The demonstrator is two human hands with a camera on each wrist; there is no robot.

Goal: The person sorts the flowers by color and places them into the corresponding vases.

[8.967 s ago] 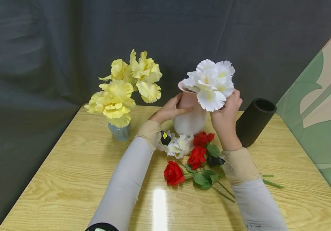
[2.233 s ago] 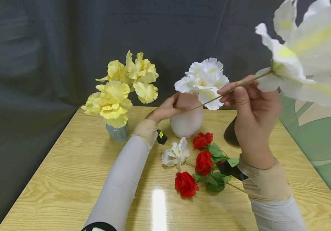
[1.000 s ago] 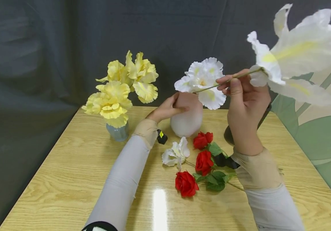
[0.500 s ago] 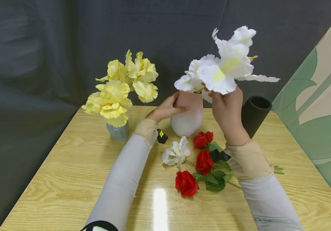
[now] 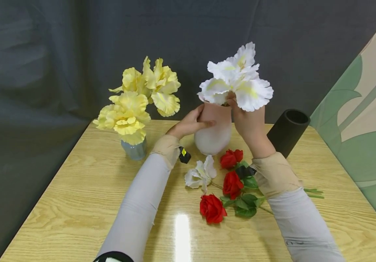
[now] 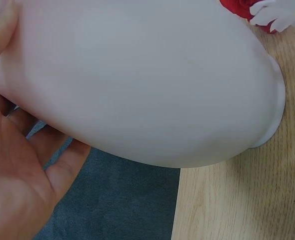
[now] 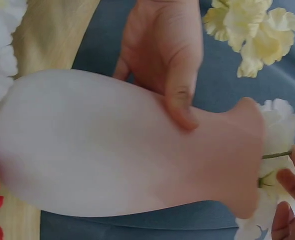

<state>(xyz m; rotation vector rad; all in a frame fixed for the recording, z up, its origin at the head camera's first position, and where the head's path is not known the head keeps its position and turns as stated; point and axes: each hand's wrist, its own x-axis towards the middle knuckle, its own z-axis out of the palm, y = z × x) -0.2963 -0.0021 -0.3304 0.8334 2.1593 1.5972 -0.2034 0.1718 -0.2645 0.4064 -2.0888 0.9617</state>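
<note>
In the head view, my left hand [image 5: 189, 123] holds the pink-and-white vase [image 5: 212, 136] below its flared mouth. The thumb lies across the front and the fingers go behind, as the left wrist view also shows. At the rim, my right hand [image 5: 251, 122] pinches the thin stem [image 7: 280, 155] of an artificial white iris [image 5: 251, 91]. Its stem end reaches the vase mouth; how deep it goes is hidden. Another white iris [image 7: 281, 122] stands in the vase, mostly covered by the held bloom in the head view.
A third white iris [image 5: 201, 174] and several red roses [image 5: 212, 208] lie on the wooden table [image 5: 86, 203] before the vase. Right of it stands a black vase [image 5: 288, 133], partly behind my right wrist. At left, a blue-grey vase [image 5: 134, 150] bears yellow irises [image 5: 132, 112].
My right hand has swung the white iris from the upper right, left and down to the vase mouth. Nine seconds ago it held an earlier bloom there. The left hand has kept its hold.
</note>
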